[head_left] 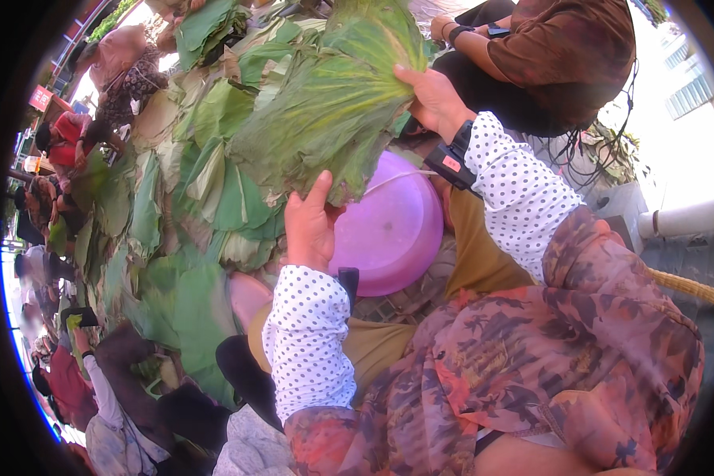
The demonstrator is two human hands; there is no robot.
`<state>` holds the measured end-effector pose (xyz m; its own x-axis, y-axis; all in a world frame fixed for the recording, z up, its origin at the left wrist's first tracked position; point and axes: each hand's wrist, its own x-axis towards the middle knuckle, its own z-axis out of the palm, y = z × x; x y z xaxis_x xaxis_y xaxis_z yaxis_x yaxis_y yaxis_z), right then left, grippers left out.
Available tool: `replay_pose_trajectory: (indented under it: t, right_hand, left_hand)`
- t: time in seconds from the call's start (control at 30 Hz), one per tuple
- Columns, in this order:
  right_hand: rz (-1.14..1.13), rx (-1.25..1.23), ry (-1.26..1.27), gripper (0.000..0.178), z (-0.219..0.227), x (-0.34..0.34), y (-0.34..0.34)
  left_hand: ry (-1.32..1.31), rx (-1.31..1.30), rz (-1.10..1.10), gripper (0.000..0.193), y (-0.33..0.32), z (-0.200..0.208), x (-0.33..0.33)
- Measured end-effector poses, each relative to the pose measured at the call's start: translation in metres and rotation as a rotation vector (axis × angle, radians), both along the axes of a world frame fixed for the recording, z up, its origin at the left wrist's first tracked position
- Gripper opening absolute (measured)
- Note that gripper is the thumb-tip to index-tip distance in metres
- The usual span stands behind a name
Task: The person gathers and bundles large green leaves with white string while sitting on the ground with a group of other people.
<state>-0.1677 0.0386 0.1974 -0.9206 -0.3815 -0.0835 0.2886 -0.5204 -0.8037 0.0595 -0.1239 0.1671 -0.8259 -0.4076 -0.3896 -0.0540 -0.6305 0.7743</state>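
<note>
A large green lotus leaf (317, 123) with yellowish veins is stretched between my two hands, above the near edge of a leaf pile. My right hand (436, 99) grips its right side, thumb lying on top. At the lower edge of the leaf, my left hand (311, 226) is closed on it, thumb raised along the leaf; its other fingers are partly hidden. A purple plastic basin (408, 238) stands between my knees, partly covered by the leaf and my left hand.
A broad heap of green and browned lotus leaves (234, 194) spreads left and ahead. A person in a brown top (567, 59) sits close at the far right. Several other people sit along the left side. A yellow woven handle (694, 289) and a white pipe (690, 218) are at right.
</note>
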Motion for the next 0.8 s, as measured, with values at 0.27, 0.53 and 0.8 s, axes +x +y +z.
replay_pose_trajectory:
  t: [0.27,0.53,0.8]
  right_hand:
    - [-0.242,-0.053,-0.106,0.03,-0.022,-0.02,0.006]
    - [-0.348,0.068,-0.015,0.024,-0.038,-0.037,0.019]
    - [-0.418,0.089,0.033,0.025,-0.031,-0.034,0.021]
  left_hand:
    - [0.033,-0.371,-0.202,0.024,0.041,0.01,0.028]
    - [-0.044,-0.404,-0.521,0.03,0.072,0.007,0.035]
    - [-0.044,-0.494,-0.606,0.026,0.107,0.002,0.039]
